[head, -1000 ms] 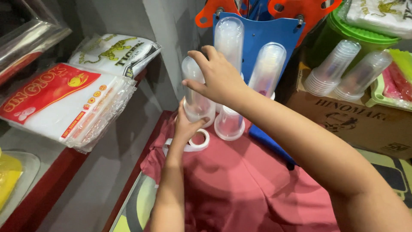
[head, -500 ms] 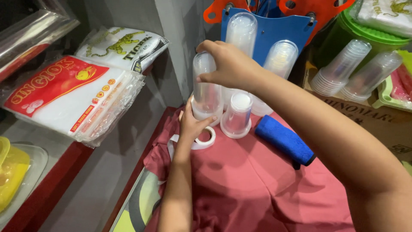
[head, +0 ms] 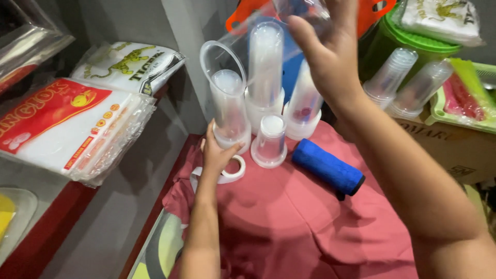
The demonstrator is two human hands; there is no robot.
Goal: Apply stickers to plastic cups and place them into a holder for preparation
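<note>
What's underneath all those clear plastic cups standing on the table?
The clear plastic cups stand upside down on a red cloth, next to a blue roll and a white tape ring. The cloth hides the surface below it.

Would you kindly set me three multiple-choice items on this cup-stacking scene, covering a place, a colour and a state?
1. Where does the blue roll lie?
A. on the red cloth, right of the small cup
B. on the left shelf
C. inside the green basket

2. What colour is the tape ring by the left hand?
A. black
B. white
C. orange

3. How is the clear sleeve in the right hand held?
A. lying flat on the cloth
B. crumpled into a ball
C. raised and tilted, mouth open over a cup stack

Answers:
1 A: the blue roll rests on the red cloth.
2 B: the tape ring beside the left hand is white.
3 C: the right hand lifts the clear sleeve above the cup stack.
</note>
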